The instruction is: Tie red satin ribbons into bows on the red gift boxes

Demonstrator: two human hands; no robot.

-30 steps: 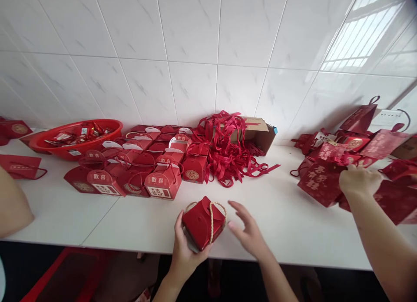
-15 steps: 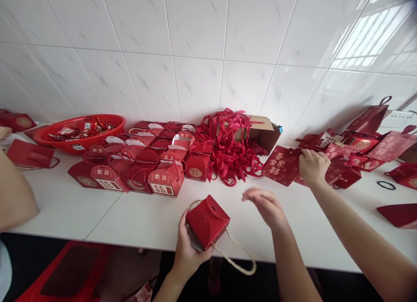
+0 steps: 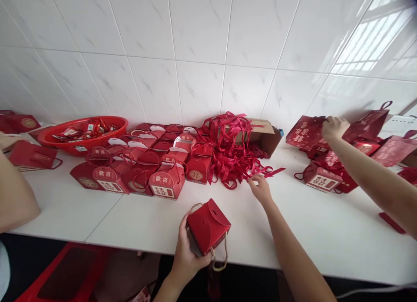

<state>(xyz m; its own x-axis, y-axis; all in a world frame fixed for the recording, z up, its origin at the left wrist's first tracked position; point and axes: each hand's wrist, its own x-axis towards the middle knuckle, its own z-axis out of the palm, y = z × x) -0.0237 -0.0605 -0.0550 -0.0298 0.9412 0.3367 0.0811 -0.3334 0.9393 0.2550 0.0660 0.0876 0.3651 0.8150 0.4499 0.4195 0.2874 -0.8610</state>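
Note:
In my left hand is a small red gift box with a closed scalloped lid; the fingers wrap its left side and underside. Its beige rope handle hangs below the lower right corner. To the right, my right hand is at the front edge of a heap of red ribbons, thumb and fingertips pinched at a ribbon there. A loose ribbon end sticks out just beyond those fingers. Left of the heap stand several filled rows of red gift boxes with rope handles.
A red plastic basket of wrapped sweets stands at the back left. An open cardboard box lies behind the ribbons. At right, another person's hand holds a red gift bag above more boxes. A further person's arm rests at left.
My right hand has moved forward and left to the ribbons. The box stays in my left hand, its rope handle now hanging closer. The other person's hand has lifted the bag back and rightward.

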